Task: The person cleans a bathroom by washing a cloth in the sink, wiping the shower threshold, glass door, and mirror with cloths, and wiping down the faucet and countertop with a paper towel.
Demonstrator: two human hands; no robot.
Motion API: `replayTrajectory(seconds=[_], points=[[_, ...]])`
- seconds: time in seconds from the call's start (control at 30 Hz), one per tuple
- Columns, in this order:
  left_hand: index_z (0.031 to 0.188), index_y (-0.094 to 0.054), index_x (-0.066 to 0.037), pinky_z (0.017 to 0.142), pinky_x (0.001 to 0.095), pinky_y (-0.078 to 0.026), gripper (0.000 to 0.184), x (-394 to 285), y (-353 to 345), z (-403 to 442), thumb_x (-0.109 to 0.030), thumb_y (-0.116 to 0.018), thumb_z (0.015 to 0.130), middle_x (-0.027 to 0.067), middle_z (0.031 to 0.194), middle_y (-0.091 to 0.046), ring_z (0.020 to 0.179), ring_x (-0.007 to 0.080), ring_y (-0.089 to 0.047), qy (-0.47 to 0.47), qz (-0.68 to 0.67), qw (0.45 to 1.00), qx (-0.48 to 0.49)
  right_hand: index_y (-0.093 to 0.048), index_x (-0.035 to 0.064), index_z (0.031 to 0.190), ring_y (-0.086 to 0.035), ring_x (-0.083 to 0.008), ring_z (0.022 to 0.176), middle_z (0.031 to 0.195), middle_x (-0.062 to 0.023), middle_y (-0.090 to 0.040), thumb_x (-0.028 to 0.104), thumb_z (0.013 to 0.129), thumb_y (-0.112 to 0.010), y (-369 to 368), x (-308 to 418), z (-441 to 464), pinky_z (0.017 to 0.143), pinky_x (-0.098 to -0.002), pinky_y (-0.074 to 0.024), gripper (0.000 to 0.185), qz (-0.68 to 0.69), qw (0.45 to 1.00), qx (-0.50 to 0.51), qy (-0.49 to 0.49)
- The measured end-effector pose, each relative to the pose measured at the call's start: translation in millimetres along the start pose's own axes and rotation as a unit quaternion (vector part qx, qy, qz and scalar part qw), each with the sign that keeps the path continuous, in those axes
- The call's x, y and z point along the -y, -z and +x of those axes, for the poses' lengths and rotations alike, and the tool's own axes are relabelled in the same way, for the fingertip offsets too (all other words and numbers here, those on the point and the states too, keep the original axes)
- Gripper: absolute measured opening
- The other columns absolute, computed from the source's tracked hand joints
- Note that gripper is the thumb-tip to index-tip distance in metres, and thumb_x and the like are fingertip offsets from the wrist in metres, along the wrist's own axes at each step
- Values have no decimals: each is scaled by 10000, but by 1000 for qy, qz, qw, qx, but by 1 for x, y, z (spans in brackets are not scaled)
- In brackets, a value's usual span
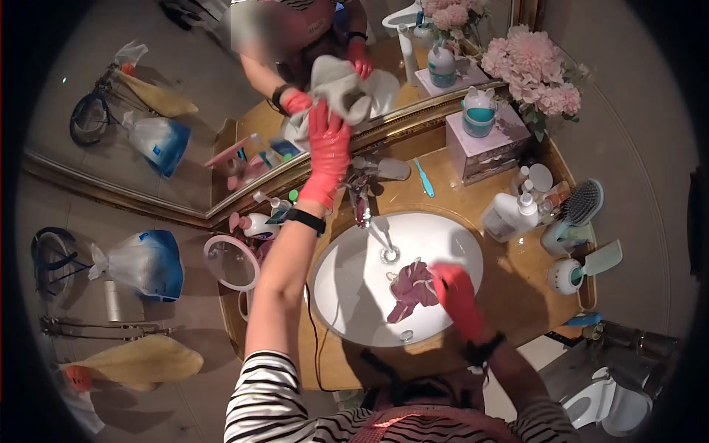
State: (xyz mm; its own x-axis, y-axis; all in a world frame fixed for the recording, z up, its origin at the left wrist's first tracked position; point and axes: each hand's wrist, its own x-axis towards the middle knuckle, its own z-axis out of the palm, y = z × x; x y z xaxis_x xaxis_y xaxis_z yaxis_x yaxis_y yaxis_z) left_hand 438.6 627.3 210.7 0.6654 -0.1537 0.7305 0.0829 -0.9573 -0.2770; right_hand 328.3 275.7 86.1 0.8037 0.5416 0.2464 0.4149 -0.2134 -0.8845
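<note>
L hand (329, 159), pink-gloved, is up at mirror (221, 81); fingers extended, close together, flat over grey cloth (341, 90). Cloth's bunched, mostly beyond fingertips; its long axis is unclear w/ the reflection. Maroon cloth (413, 291) lies crumpled in sink (340, 284), long axis slanting lower L to upper R. R hand (456, 292), also gloved, is at its R edge; fingers bent, blurred, grip can't tell.

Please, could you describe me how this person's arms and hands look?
The left hand and right hand wear pinkish-red gloves, wrinkled at the left wrist. A black band circles the left wrist, a dark band the right. The left sleeve has black and white stripes and ends above the elbow.
</note>
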Motion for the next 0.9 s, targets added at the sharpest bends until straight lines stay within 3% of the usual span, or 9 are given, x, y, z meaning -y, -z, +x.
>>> replayTrajectory(seconds=[0.07, 0.1, 0.17, 0.27, 0.37, 0.4, 0.5, 0.63, 0.9], points=[[1133, -559, -87, 1049, 461, -299, 347, 5, 15, 30, -98, -502, 791, 109, 1274, -454, 1261, 327, -356, -94, 23, 994, 59, -558, 72, 1157, -543, -334, 1054, 1156, -172, -568, 66, 773, -620, -27, 1, 73, 883, -397, -451, 389, -64, 996, -2, 62], [1109, -570, -67, 1045, 468, -301, 342, 11, 19, 46, -75, -501, 774, 107, 1270, -457, 1265, 334, -345, -119, 15, 992, 43, -491, 85, 1237, -511, -342, 1099, 1260, -179, -496, 102, 754, -646, -37, 8, 109, 928, -395, -426, 508, -65, 998, 23, 13], [1095, -574, -41, 1028, 481, -307, 356, 16, 33, 80, -51, -514, 745, 124, 1271, -450, 1254, 368, -335, -81, 65, 995, -4, -405, 82, 1313, -458, -309, 1181, 1339, -149, -429, 194, 696, -713, -76, -6, 168, 937, -384, -426, 699, -168, 986, -4, 13], [1154, -544, -4, 1014, 488, -297, 468, -1, 68, 142, -13, -521, 686, 157, 1327, -403, 1222, 428, -327, -11, 33, 983, -181, -404, 50, 1277, -491, -284, 1123, 1279, -133, -452, 238, 672, -726, -95, -4, 208, 878, -378, -446, 711, -231, 973, 4, -3], [1269, -474, -34, 1060, 465, -255, 604, -14, 61, 178, -12, -534, 668, 165, 1342, -389, 1270, 423, -279, -24, 13, 986, -167, -455, 51, 1201, -525, -297, 1053, 1190, -137, -493, 245, 655, -733, -98, -10, 225, 842, -396, -458, 643, -250, 968, -4, -11], [1149, -553, -24, 1034, 484, -285, 485, -22, 53, 187, -21, -532, 665, 143, 1294, -440, 1239, 398, -327, -36, 14, 982, -183, -482, 56, 1156, -546, -310, 1009, 1138, -142, -515, 249, 643, -738, -98, -11, 231, 821, -409, -466, 606, -261, 965, 11, -31], [1101, -565, -57, 1039, 481, -291, 379, -39, 18, 191, -77, -525, 725, 118, 1303, -428, 1259, 357, -332, -114, 36, 985, -126, -513, 75, 1072, -573, -342, 911, 1034, -152, -542, 257, 619, -747, -93, -20, 234, 765, -444, -478, 541, -220, 975, -8, 1], [1232, -468, -70, 1032, 372, -320, 494, -57, -31, 144, -142, -532, 748, 134, 1332, -401, 1239, 283, -383, -228, -32, 973, 18, -522, 96, 1051, -571, -354, 923, 1016, -131, -554, 286, 664, -705, -81, -29, 229, 749, -461, -482, 469, -147, 975, -124, -108], [1206, -523, -124, 979, 377, -388, 403, -41, -25, 61, -165, -539, 806, 78, 1310, -454, 1190, 270, -435, -205, -77, 964, 152, -422, 113, 1264, -543, -347, 1056, 1226, -154, -492, 308, 745, -671, -62, -52, 240, 810, -448, -481, 608, -143, 954, -212, -158]])
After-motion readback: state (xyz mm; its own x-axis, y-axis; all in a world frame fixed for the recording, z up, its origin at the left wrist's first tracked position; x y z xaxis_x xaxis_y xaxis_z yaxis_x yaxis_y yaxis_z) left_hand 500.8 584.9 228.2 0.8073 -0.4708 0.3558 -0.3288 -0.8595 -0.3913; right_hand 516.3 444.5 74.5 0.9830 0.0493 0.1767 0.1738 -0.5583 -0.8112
